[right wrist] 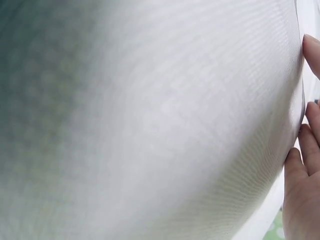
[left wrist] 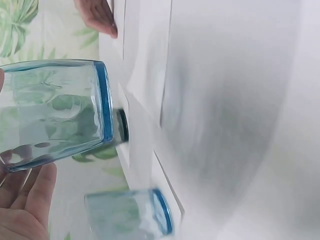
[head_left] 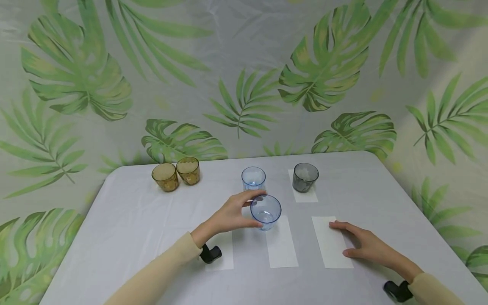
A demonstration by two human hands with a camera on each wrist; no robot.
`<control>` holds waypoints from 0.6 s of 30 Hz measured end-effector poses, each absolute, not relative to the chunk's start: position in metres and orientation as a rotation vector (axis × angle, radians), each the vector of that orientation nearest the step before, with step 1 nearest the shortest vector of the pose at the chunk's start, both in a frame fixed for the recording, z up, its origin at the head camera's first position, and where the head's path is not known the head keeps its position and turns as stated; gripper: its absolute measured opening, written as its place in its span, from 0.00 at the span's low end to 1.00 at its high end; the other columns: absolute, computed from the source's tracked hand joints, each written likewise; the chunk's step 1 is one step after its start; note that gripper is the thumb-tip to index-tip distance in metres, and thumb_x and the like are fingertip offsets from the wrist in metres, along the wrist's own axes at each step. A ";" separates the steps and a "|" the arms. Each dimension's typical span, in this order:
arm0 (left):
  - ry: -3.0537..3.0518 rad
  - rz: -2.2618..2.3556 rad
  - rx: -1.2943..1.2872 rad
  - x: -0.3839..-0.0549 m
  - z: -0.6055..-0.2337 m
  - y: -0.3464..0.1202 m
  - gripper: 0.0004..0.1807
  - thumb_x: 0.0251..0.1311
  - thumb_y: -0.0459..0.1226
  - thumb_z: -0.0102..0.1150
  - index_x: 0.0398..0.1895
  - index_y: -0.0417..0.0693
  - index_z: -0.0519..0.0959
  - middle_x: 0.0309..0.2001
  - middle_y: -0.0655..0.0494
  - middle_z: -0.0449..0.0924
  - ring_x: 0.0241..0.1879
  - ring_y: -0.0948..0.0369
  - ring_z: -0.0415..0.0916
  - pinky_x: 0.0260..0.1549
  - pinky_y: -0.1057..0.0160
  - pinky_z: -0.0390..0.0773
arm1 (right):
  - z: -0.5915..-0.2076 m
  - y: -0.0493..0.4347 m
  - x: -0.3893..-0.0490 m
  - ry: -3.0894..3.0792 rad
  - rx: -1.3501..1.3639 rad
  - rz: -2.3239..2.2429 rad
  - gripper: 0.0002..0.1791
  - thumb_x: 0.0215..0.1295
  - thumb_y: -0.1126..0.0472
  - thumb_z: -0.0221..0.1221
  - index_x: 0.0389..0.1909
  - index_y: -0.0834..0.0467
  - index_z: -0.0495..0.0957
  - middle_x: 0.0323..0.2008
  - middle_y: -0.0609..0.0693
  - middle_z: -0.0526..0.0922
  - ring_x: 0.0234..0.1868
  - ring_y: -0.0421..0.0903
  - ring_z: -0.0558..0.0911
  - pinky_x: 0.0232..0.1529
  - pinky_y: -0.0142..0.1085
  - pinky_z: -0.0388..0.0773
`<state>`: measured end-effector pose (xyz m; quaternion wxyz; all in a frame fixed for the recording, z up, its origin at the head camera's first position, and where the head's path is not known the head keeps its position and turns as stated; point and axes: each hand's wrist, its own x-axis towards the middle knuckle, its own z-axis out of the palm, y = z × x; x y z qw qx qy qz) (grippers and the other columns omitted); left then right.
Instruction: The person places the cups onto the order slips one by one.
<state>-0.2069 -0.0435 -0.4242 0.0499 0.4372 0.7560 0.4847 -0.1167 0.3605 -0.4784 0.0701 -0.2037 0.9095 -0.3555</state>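
My left hand point(head_left: 235, 212) grips a clear blue glass point(head_left: 266, 210) between thumb and fingers, near the middle of the table. In the left wrist view this glass point(left wrist: 55, 112) is upright, with its thick base off the white cloth. A second blue glass point(head_left: 253, 176) stands just behind it. My right hand point(head_left: 367, 246) rests with relaxed fingers at the right edge of a white paper strip point(head_left: 329, 245), holding nothing. The right wrist view shows its fingertips point(right wrist: 294, 156) against the white surface.
A grey glass point(head_left: 305, 180) stands on a white paper piece point(head_left: 306, 197) at the back right. Two amber glasses, one point(head_left: 165, 178) beside the other point(head_left: 188, 171), stand at the back left. More paper strips lie at centre point(head_left: 283, 252) and under the left wrist point(head_left: 225, 258). A leaf-print curtain point(head_left: 244, 55) hangs behind.
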 end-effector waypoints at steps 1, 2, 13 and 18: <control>2.293 1.473 1.343 -0.207 -0.424 -0.039 0.44 0.46 0.34 0.75 0.68 0.41 0.64 0.64 0.50 0.69 0.60 0.56 0.69 0.57 0.65 0.71 | -0.478 0.361 -0.117 2.733 -0.616 -1.072 0.40 0.50 0.48 0.69 0.64 0.57 0.68 0.63 0.59 0.70 0.63 0.19 0.53 0.53 0.08 0.44; 2.282 1.470 1.355 -0.206 -0.424 -0.034 0.44 0.46 0.34 0.75 0.68 0.41 0.64 0.64 0.50 0.69 0.60 0.57 0.69 0.57 0.66 0.71 | -0.478 0.361 -0.117 2.731 -0.616 -1.075 0.40 0.50 0.48 0.69 0.64 0.57 0.68 0.63 0.59 0.70 0.63 0.20 0.53 0.53 0.08 0.44; 2.184 1.475 1.452 -0.203 -0.426 0.008 0.43 0.45 0.34 0.76 0.67 0.39 0.65 0.63 0.49 0.69 0.60 0.59 0.69 0.56 0.70 0.71 | -0.477 0.360 -0.117 2.744 -0.550 -1.026 0.41 0.50 0.48 0.70 0.65 0.55 0.68 0.65 0.57 0.69 0.68 0.36 0.59 0.53 0.08 0.43; 2.158 1.452 1.472 -0.200 -0.428 0.022 0.44 0.46 0.34 0.75 0.67 0.40 0.64 0.63 0.48 0.69 0.60 0.58 0.69 0.56 0.70 0.71 | -0.475 0.359 -0.118 2.741 -0.504 -0.983 0.41 0.50 0.48 0.70 0.65 0.53 0.68 0.65 0.55 0.69 0.68 0.56 0.61 0.54 0.10 0.43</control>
